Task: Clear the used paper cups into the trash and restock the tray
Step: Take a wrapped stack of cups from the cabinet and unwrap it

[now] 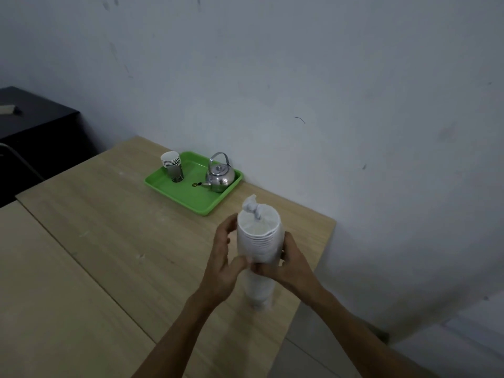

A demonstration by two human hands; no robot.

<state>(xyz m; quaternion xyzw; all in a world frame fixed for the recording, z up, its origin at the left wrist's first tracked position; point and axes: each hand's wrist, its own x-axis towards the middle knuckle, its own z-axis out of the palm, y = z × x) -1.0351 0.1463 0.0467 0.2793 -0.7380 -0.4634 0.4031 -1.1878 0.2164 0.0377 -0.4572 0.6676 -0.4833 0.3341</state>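
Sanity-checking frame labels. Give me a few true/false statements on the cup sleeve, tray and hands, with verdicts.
1. Both the left hand and the right hand hold the sleeve. True.
2. The sleeve's top is open. False: its plastic is tied in a knot.
3. The kettle stands on the tray. True.
4. The tray holds no cups. False: a stack stands at its left end.
5. The sleeve lies flat on the table. False: it is upright.
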